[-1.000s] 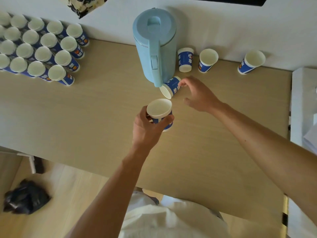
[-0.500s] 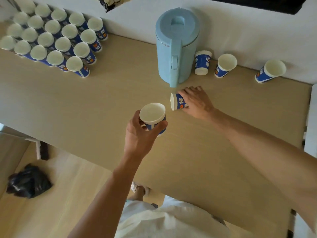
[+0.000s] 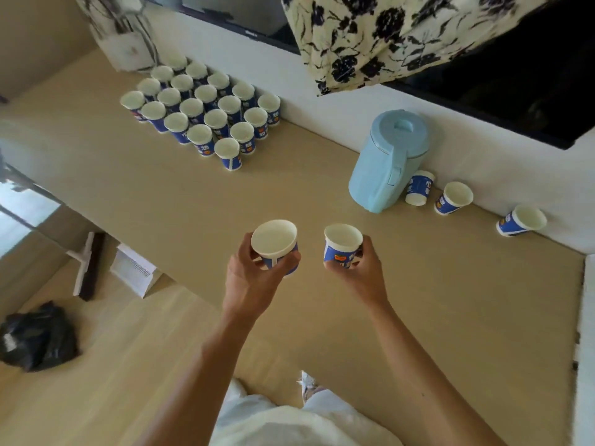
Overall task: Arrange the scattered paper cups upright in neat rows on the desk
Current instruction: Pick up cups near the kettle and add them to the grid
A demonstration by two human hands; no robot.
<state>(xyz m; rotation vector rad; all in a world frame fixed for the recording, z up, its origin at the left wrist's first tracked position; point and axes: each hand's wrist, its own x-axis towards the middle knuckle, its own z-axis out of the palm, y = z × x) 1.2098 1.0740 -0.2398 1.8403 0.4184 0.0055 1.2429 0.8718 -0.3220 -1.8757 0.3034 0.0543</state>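
Left hand [image 3: 254, 278] is gripping a white-and-blue paper cup [image 3: 275, 243] low on its wall, with the thumb on one side and the fingers curling round the other. The mouth is facing up. Right hand [image 3: 357, 272] is doing the same with a second white-and-blue paper cup [image 3: 343, 246], fingers wrapping the lower wall, mouth up and tilting slightly. Both cups are sitting side by side but apart, over the middle of the light wooden tabletop [image 3: 161, 194], nearer its front edge than its back edge. Can't tell whether either base is touching the wood.

The block of matching paper cups [image 3: 206, 111] is standing upright in tight diagonal rows near the tabletop's back-left corner, close to the back edge.

A pale blue plastic lidded jug [image 3: 386, 162] is standing at the back edge, right of centre. Just beside it on the right, a small paper cup [image 3: 418, 188] is sitting with its wide end down. Two more loose paper cups are sitting along the back edge toward the right corner, one near the jug [image 3: 454, 197] and one further out [image 3: 521, 220]. Both are showing open mouths. Can't tell whether they are upright or tipped, as the lens is bending that side.

Cream fabric with a black floral print [image 3: 386, 37] is hanging above the back edge. A black plastic bag [image 3: 35, 339] and a long-handled brush [image 3: 87, 265] are lying on the floor past the left edge.
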